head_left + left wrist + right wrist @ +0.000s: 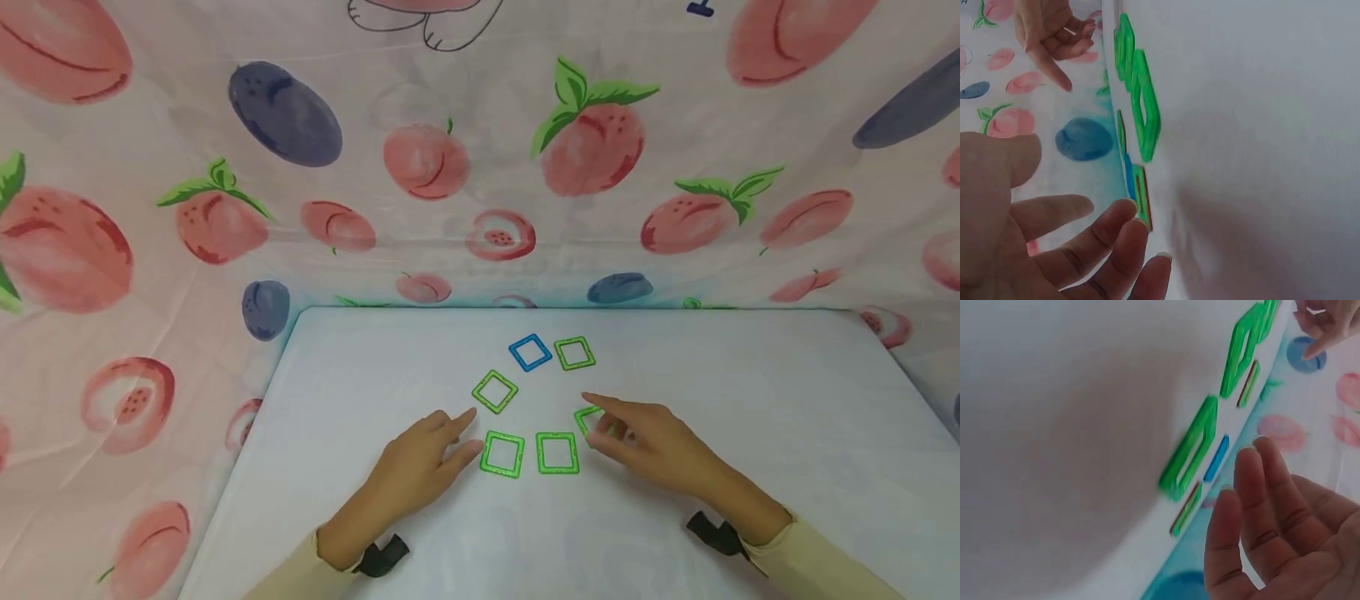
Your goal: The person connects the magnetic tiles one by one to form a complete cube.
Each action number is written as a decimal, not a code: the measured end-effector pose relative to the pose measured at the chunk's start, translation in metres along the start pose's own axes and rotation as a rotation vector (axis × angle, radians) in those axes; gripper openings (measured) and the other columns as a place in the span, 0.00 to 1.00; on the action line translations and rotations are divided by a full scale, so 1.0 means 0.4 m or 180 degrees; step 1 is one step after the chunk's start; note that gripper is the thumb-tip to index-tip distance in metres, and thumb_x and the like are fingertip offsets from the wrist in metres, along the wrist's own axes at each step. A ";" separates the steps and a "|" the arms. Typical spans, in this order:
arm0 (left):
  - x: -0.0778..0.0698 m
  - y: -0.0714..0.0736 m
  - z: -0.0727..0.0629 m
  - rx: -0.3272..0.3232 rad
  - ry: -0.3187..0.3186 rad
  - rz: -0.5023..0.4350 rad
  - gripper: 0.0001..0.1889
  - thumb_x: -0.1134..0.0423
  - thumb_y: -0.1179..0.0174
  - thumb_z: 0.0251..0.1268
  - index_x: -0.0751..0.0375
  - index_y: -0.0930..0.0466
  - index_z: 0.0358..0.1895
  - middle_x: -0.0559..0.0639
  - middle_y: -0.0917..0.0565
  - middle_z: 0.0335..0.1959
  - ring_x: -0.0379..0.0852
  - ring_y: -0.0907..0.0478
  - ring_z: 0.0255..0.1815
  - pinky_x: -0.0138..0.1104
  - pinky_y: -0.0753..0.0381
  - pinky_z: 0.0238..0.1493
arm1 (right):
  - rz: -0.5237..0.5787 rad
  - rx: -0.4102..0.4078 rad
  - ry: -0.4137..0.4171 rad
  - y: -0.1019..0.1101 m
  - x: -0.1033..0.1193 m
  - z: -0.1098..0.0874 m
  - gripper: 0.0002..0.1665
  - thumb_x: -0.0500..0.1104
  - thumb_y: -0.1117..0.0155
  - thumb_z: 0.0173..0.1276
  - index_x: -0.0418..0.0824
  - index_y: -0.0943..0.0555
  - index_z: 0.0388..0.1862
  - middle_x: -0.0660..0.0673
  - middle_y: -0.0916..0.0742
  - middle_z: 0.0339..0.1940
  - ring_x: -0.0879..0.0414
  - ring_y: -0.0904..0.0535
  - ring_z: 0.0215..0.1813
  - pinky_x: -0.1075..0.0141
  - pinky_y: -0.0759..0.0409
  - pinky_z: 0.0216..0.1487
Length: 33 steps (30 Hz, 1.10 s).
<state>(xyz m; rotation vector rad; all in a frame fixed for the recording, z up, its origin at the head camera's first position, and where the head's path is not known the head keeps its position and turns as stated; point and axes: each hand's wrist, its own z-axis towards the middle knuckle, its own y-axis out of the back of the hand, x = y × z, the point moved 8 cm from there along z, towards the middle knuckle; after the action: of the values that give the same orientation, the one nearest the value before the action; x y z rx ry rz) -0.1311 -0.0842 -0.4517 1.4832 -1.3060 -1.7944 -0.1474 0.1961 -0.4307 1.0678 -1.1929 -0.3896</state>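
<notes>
Several green open-centred square tiles and a blue one [519,360] lie apart in a rough ring on the white table. My left hand [423,462] is at the ring's left, its fingers extended, near a green tile [484,452] and a tilted green tile [482,382]. On the other side, my right hand [656,442] hovers with relaxed fingers, partly covering a green tile [580,423]. The front green tile [557,436] lies between the hands, and another green tile [560,356] sits beside the blue one. Both wrist views show nothing held.
The white tabletop [337,375] ends at a fruit-printed cloth [360,167], which hangs behind it and along the sides. Black straps [382,557] are on both wrists, next to pale sleeves [300,575].
</notes>
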 end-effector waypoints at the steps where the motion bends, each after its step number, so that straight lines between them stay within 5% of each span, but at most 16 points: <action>1: -0.001 -0.010 0.007 0.0035 0.0020 -0.0105 0.30 0.39 0.44 0.75 0.49 0.25 0.72 0.41 0.22 0.35 0.36 0.31 0.30 0.28 0.32 0.29 | 0.0090 0.0050 -0.0006 -0.008 0.000 0.008 0.34 0.62 0.37 0.74 0.46 0.24 0.72 0.63 0.14 0.38 0.70 0.21 0.37 0.69 0.21 0.39; 8: -0.008 -0.076 0.042 0.0205 0.0096 -0.0426 0.31 0.44 0.36 0.70 0.57 0.22 0.69 0.39 0.26 0.27 0.35 0.31 0.25 0.29 0.32 0.27 | 0.0441 0.0313 -0.0303 -0.061 -0.017 0.049 0.28 0.59 0.37 0.74 0.43 0.18 0.63 0.60 0.15 0.31 0.67 0.23 0.32 0.69 0.24 0.37; 18: -0.032 -0.103 0.055 0.0393 0.0128 -0.0132 0.36 0.43 0.26 0.57 0.51 0.21 0.68 0.42 0.28 0.29 0.37 0.34 0.27 0.29 0.36 0.25 | 0.0366 0.0370 -0.0332 -0.103 -0.023 0.053 0.23 0.55 0.26 0.66 0.43 0.15 0.53 0.61 0.19 0.25 0.66 0.28 0.27 0.70 0.28 0.33; 24: -0.038 -0.106 0.066 0.0480 0.0005 -0.0120 0.32 0.47 0.25 0.57 0.43 0.19 0.66 0.42 0.29 0.26 0.38 0.35 0.27 0.29 0.38 0.26 | 0.0196 0.0401 -0.0335 -0.118 -0.012 0.055 0.26 0.53 0.19 0.57 0.45 0.17 0.51 0.61 0.21 0.22 0.67 0.30 0.25 0.70 0.29 0.33; 33: -0.031 -0.112 0.088 0.0713 -0.0433 -0.0104 0.31 0.47 0.27 0.60 0.35 0.22 0.68 0.38 0.29 0.25 0.36 0.35 0.28 0.28 0.37 0.29 | 0.0038 0.0445 -0.0474 -0.123 -0.001 0.060 0.27 0.50 0.18 0.55 0.44 0.19 0.49 0.57 0.24 0.21 0.65 0.30 0.24 0.69 0.31 0.29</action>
<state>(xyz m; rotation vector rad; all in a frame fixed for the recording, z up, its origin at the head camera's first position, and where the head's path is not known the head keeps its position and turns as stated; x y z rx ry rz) -0.1505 -0.0416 -0.4862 1.5266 -1.6038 -1.8472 -0.1555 0.1613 -0.4721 1.1673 -1.3743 -0.3862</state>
